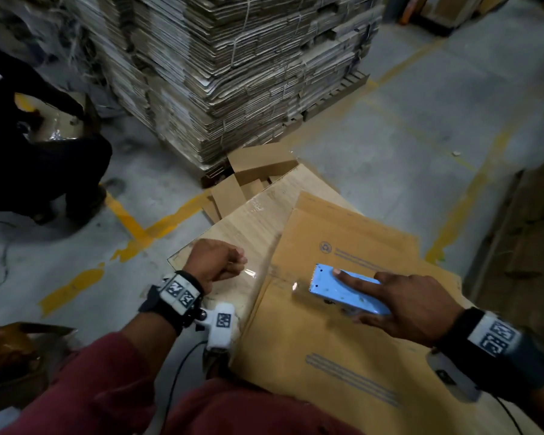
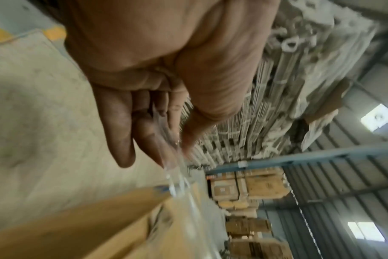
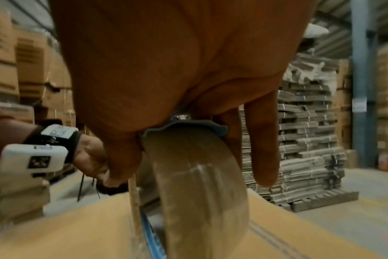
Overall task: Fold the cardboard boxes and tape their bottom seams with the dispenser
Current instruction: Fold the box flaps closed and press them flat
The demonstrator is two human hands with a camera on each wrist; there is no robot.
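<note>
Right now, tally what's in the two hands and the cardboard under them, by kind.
Tape dispenser: 1, blue, held by the right hand
Clear tape strip: 1, pinched by the left hand
Box: 1, lying under both hands
Total: 3

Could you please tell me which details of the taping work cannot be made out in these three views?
- Head view: box print, too blurred to read; its near corner is cut off by the frame edge.
- Head view: tape roll, hidden under the blue dispenser and right hand.
- Left wrist view: where the clear tape ends among the left hand fingers, lost in blur.
</note>
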